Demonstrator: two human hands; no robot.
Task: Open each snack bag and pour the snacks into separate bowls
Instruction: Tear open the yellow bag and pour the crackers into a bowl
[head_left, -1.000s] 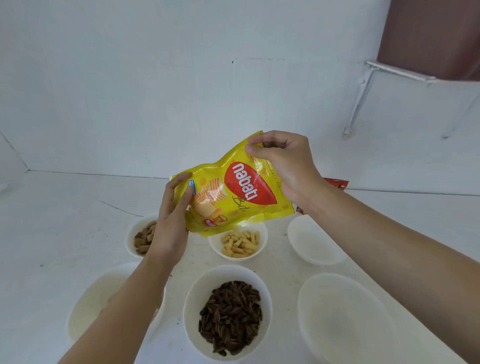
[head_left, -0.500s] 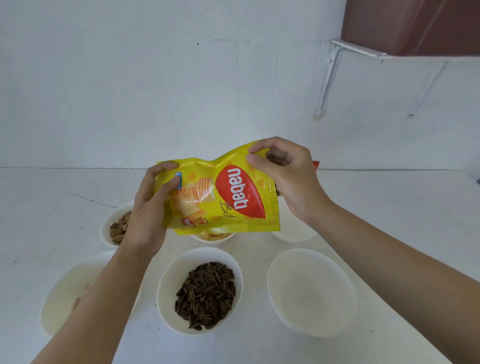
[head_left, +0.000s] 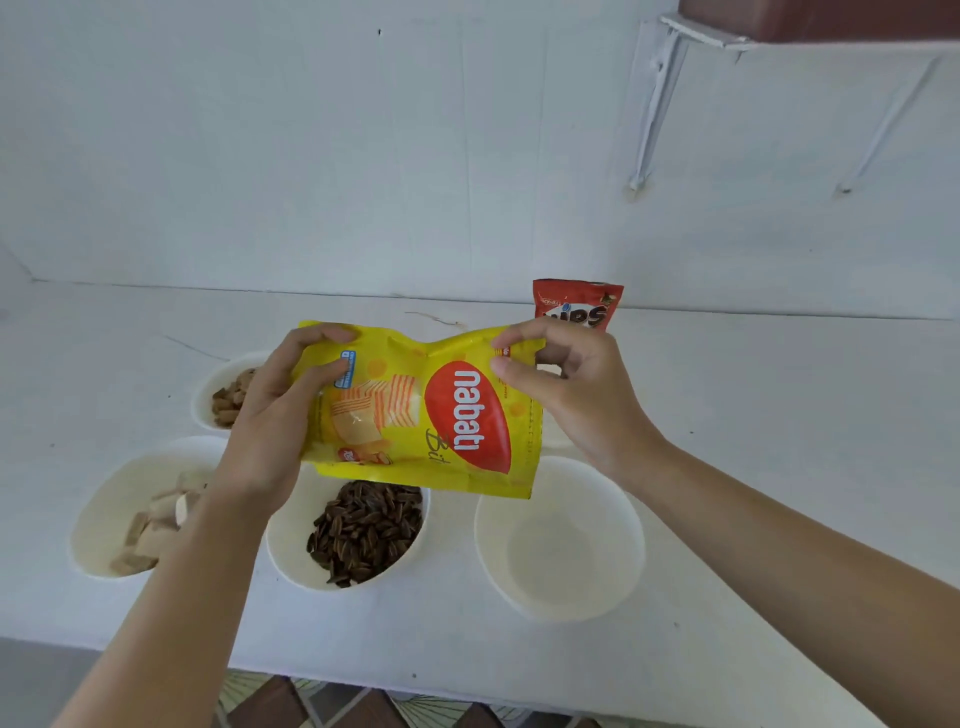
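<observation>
I hold a yellow Nabati snack bag (head_left: 415, 415) sideways in the air above the bowls. My left hand (head_left: 270, 415) grips its left end and my right hand (head_left: 566, 389) pinches its upper right corner. Under the bag sits a white bowl of dark seeds (head_left: 353, 535). To its right stands an empty white bowl (head_left: 561, 545). At the left, one bowl holds pale wafer pieces (head_left: 135, 519), partly hidden by my left forearm. Behind it, a bowl of brown nuts (head_left: 228, 395) shows beside my left hand. A red snack bag (head_left: 576, 304) stands upright at the back.
The bowls rest on a white counter (head_left: 779, 415) against a white wall. The counter's front edge runs along the bottom, with patterned floor tiles (head_left: 311, 701) below it. A shelf on white brackets (head_left: 654, 104) hangs at the upper right.
The bag has come lower and more level over the bowls while my view tilted down. My left hand shifted to the bag's top left edge. The red bag is now in view.
</observation>
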